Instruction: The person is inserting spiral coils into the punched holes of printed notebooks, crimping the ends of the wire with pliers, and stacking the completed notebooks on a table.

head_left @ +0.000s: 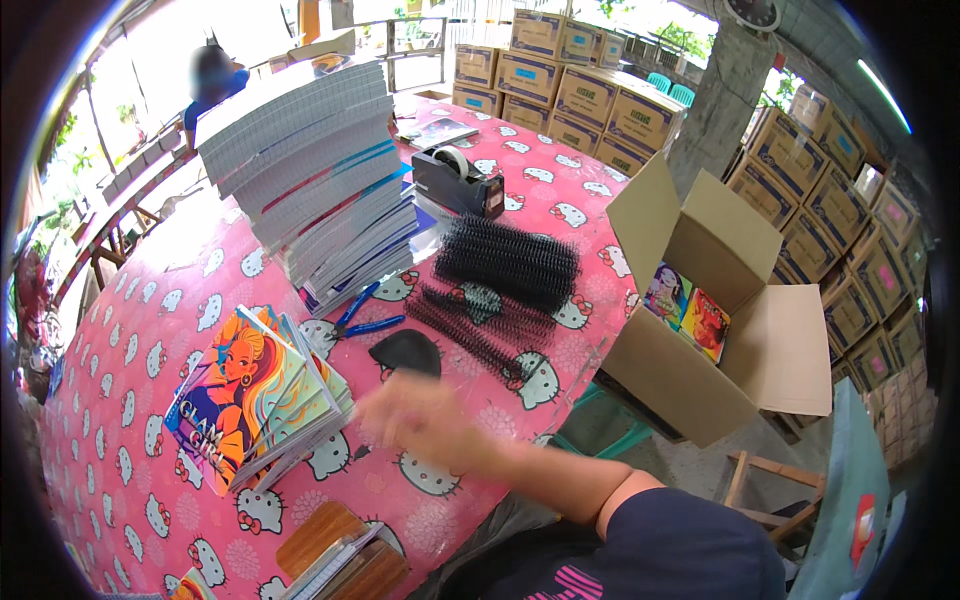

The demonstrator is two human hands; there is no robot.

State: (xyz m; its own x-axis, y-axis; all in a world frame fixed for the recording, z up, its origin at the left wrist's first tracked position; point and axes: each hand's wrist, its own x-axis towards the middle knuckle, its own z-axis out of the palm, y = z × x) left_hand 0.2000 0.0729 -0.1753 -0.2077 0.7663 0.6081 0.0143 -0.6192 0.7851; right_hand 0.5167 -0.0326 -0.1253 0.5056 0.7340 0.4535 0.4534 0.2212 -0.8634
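Right hand point(405, 418) blurred mid-reach across pink patterned surface point(150, 330); grip unreadable through the blur, nothing visibly held. Nearest: small stack of illustrated notebooks point(262, 395), fanned beside the hand for easy picking. Black spiral binding combs point(505, 262) and blue pliers point(365, 318) just beyond, within reach. Tall paper stack point(305, 170) behind. Open carton point(715, 300) off the surface edge, angled to receive. Left hand out of view.

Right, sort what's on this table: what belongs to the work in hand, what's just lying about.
In hand:
- right hand, blurred, beside the colourful notebook stack
- black binding coils
- tall page stack
- blue pliers

Lying about:
- tape dispenser
- open cardboard box
- stacked cartons
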